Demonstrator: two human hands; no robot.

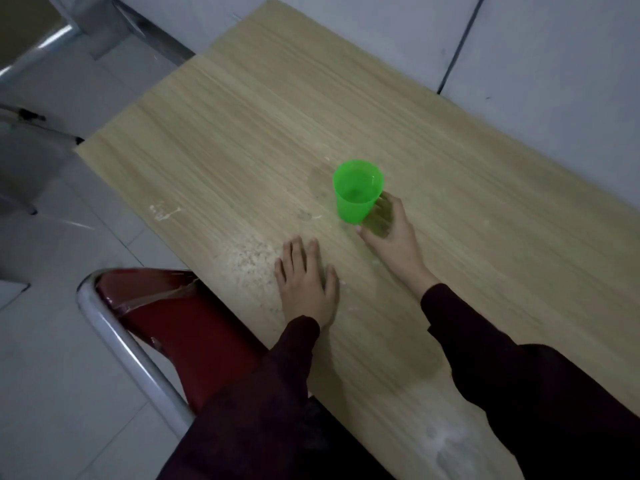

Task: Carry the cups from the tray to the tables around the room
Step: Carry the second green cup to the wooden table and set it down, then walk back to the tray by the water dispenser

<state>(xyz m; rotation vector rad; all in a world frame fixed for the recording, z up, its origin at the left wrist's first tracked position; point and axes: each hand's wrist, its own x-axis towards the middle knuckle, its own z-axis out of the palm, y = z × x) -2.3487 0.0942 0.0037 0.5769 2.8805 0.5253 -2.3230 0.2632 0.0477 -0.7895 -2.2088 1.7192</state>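
Near the frame's centre my right hand loosely cups the upright green cup standing on the table, just up-left of the palm.

Green cup upright on table, right hand beside.

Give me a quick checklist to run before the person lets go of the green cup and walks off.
1. Cup upright on the table: ok.
2. Cup well clear of the table edges: ok.
3. Right hand off the cup: cannot tell; the fingers sit against its base, open, not wrapped round it.
4. Left hand free: ok, flat on the table, holding nothing.
5. Cup contents: cannot tell; nothing clearly visible inside.
6. Way back clear: not ok, a red chair stands close at the left table edge.
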